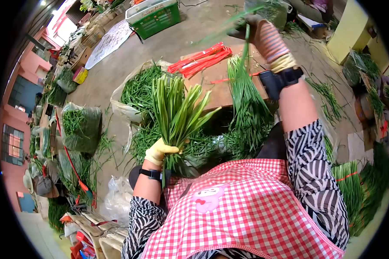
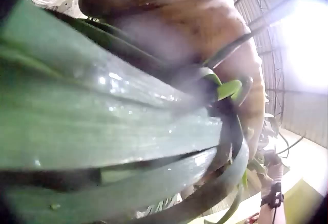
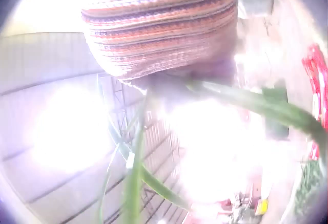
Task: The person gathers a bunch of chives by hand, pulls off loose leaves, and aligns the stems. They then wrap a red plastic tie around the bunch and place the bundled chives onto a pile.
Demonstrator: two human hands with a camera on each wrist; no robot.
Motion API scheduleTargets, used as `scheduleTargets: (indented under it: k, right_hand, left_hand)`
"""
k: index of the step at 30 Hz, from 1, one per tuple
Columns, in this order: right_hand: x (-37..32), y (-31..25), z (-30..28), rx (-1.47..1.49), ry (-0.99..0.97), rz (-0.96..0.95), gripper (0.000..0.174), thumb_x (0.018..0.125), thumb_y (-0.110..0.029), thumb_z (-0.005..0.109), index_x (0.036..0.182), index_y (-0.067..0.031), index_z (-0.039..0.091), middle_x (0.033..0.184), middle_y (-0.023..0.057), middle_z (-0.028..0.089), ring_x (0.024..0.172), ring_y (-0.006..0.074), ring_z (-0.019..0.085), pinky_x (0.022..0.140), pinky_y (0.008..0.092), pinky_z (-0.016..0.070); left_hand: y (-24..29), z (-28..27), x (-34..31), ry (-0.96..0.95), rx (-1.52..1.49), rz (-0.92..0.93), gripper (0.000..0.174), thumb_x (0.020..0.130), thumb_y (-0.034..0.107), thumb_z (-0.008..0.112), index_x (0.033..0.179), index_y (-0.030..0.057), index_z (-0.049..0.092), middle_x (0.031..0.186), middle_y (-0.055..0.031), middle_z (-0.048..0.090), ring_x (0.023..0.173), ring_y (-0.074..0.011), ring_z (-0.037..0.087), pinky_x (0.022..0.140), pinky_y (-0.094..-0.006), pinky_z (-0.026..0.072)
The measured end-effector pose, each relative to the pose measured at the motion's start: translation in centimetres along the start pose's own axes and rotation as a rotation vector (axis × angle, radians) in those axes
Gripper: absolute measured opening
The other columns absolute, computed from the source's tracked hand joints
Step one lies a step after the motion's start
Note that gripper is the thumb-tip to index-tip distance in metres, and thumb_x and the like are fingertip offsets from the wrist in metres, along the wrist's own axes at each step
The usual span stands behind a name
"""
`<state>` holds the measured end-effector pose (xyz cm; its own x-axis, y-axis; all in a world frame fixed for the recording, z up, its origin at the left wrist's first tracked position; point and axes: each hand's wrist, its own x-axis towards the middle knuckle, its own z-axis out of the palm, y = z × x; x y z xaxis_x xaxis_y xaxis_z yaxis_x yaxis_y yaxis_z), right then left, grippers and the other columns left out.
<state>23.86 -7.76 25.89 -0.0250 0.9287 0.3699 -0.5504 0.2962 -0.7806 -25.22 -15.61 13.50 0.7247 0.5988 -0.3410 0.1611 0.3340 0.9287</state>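
Note:
My left hand (image 1: pixel 162 150), in a pale yellow glove, grips a bunch of garlic chives (image 1: pixel 173 103) upright, its pale ends fanned upward. In the left wrist view, wide wet green blades (image 2: pixel 102 111) pass close to the lens beside the gloved hand (image 2: pixel 205 39). Out at the upper right, my right hand (image 1: pixel 261 34), in a striped knit glove, is raised and pinches a few loose chive leaves (image 1: pixel 229 28), blurred here. Those leaves (image 3: pixel 136 178) hang from the striped glove (image 3: pixel 159 34) in the right wrist view. The right fingertips are mostly hidden.
A low wooden board (image 1: pixel 207 93) ahead bears red ties (image 1: pixel 201 59) and another chive bunch (image 1: pixel 246 95). An open plastic bag of loose greens (image 1: pixel 140 93) stands left of it. Farther off is a green crate (image 1: pixel 157 23). Tied chives (image 1: pixel 349 183) lie at right.

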Motion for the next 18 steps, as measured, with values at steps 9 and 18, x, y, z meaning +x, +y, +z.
scheduleTargets:
  k: [9, 18]
  right_hand:
    - [-6.3, 12.2, 5.4, -1.414, -0.734, 0.467, 0.041, 0.095, -0.035, 0.064, 0.118, -0.0021, 0.068, 0.100, 0.0194, 0.075, 0.087, 0.0315, 0.069, 0.082, 0.0414, 0.0540]
    - [-6.7, 8.5, 8.1, 0.015, 0.016, 0.352, 0.018, 0.101, -0.019, 0.063, 0.112, -0.0048, 0.067, 0.076, 0.0001, 0.060, 0.070, 0.0128, 0.061, 0.068, 0.0296, 0.0558]
  left_hand:
    - [0.8, 0.2, 0.1, -0.144, 0.009, -0.030, 0.068, 0.067, 0.031, 0.095, 0.117, -0.0070, 0.069, 0.091, -0.0119, 0.072, 0.071, -0.0212, 0.065, 0.065, -0.0345, 0.0522]
    - [0.2, -0.2, -0.5, -0.124, -0.048, 0.001, 0.064, 0.068, 0.029, 0.094, 0.115, -0.0065, 0.070, 0.090, -0.0112, 0.072, 0.068, -0.0216, 0.064, 0.063, -0.0341, 0.0504]
